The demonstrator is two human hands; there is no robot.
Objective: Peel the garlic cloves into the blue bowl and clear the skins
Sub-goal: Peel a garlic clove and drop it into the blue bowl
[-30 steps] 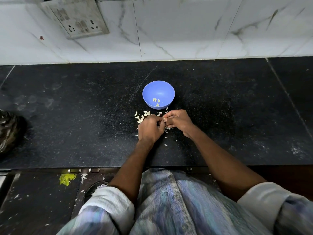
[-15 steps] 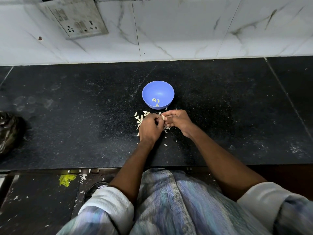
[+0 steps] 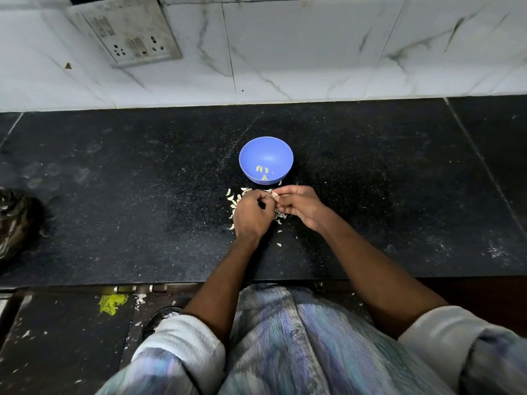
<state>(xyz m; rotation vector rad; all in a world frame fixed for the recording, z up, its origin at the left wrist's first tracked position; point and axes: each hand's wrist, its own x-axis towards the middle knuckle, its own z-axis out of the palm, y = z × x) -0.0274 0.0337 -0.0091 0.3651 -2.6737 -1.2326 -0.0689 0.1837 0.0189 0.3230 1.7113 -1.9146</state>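
Peeling garlic at a black stone counter [image 3: 114, 223], a person works with both hands close together just in front of a blue bowl [image 3: 265, 159]. The left hand [image 3: 251, 213] has its fingers curled inward, knuckles up, and the right hand [image 3: 299, 206] has its fingertips bent toward the left; between them they pinch a small pale garlic clove [image 3: 275, 195], only a sliver of which shows past the fingers. Which fingers do the gripping cannot be made out. The bowl stands upright on the counter, just beyond the hands and apart from them, with a few peeled cloves [image 3: 263, 170] lying at its bottom. Loose garlic skins [image 3: 234, 201] are scattered on the counter to the left of the left hand and under both hands, with a few stray flakes [image 3: 279, 244] nearer the counter's front edge. A white marble-patterned tiled wall [image 3: 313, 52] rises behind the counter, carrying a grimy socket plate [image 3: 134, 32] at upper left. A dark crumpled bag [image 3: 14, 223] sits at the counter's far left edge. Rolled pale sleeves [image 3: 182, 334] and a striped bluish garment [image 3: 299, 337] fill the foreground, and a yellow scrap [image 3: 109, 303] lies on the floor below.
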